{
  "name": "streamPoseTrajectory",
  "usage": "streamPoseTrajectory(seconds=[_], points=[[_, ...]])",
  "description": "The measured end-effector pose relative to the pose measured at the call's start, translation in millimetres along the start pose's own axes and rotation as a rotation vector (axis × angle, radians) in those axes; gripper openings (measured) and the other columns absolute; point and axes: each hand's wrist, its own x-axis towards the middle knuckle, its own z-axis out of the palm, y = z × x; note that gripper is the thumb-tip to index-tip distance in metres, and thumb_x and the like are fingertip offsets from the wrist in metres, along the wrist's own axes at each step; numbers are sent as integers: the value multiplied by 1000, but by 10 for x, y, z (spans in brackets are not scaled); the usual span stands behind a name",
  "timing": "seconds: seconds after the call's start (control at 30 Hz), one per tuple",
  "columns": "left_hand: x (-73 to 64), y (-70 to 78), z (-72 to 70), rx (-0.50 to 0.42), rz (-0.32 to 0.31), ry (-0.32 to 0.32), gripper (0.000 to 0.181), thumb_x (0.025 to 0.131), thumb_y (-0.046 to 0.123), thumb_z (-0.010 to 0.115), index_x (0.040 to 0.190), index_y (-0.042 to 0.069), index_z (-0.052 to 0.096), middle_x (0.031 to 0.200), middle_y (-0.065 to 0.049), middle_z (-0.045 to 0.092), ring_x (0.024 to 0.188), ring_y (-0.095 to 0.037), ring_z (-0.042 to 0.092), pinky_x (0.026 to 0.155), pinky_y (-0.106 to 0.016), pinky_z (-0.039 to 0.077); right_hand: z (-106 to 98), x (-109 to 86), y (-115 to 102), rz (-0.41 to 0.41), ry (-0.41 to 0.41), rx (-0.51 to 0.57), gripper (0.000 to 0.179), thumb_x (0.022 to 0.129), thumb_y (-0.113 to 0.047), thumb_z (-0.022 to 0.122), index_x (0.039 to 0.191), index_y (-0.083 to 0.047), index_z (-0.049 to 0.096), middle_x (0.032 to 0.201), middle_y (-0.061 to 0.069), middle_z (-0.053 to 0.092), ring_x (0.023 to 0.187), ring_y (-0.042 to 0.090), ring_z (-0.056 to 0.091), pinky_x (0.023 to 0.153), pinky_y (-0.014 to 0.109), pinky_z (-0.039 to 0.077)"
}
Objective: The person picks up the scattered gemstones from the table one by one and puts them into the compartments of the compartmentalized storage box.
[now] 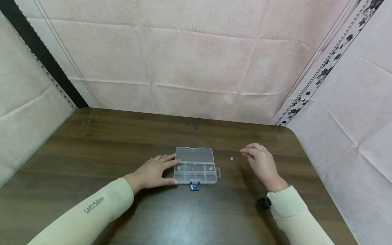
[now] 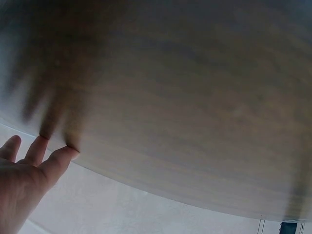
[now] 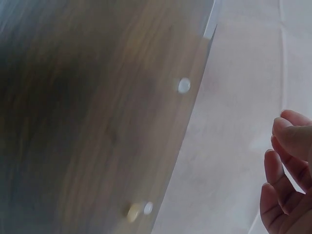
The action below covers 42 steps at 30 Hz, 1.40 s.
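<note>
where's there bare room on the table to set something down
Bare wood lies before the blue latch, between left sleeve and right sleeve, and from the left sleeve to the back cloth. Crowded: the open box with the left hand at its left edge, and near the right hand, a white disc; the right wrist view adds a yellowish piece.

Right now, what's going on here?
A person's left hand rests against the left side of an open, clear divided box on the table. The right hand hovers over the table, fingertips together; whether it holds anything is unclear. A few small pieces sit in the box; a small pale disc lies between it and that hand.
</note>
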Motion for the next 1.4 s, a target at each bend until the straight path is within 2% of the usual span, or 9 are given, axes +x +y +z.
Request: streamPoseTrajectory(seconds=[0.27, 0.5, 0.73, 1.2, 1.4], points=[[13, 0, -5, -1, -8, -11, 80, 83, 69, 57, 149, 29, 38, 157, -3, 29, 140, -40, 31, 105, -69, 24, 83, 9, -181, 5, -33, 38, 13, 81, 1, 74, 92, -6, 78, 93, 5, 67, 87, 24, 62, 72, 40, 52], [12, -9, -6, -1, -11, -11, 80, 83, 70, 56, 149, 29, 38, 158, -3, 28, 139, -40, 31, 105, -68, 24, 138, -7, -329, -12, -63, 73, 15, 80, 0, 76, 92, -8, 78, 93, 4, 67, 88, 24, 62, 75, 43, 51], [17, -18, 0, 1, -1, -7, 80, 83, 70, 56, 149, 29, 38, 158, -3, 28, 139, -40, 31, 105, -69, 24, 205, -66, -419, -51, -87, 99, 15, 80, -1, 76, 92, -10, 78, 92, 1, 66, 86, 19, 62, 71, 36, 53], [8, -24, -2, -4, 11, -4, 79, 84, 68, 57, 149, 28, 38, 158, -3, 28, 139, -41, 31, 104, -70, 25, 247, -126, -577, -73, -174, 138, 14, 79, -1, 77, 88, -12, 79, 89, -4, 65, 85, 14, 61, 72, 30, 54], [13, -16, -2, -1, 8, -3, 79, 84, 68, 58, 149, 28, 38, 158, -3, 28, 139, -41, 31, 104, -69, 25, 245, -133, -627, -119, -209, 137, 17, 77, 3, 77, 88, -10, 78, 90, -3, 65, 85, 15, 61, 74, 30, 54]])
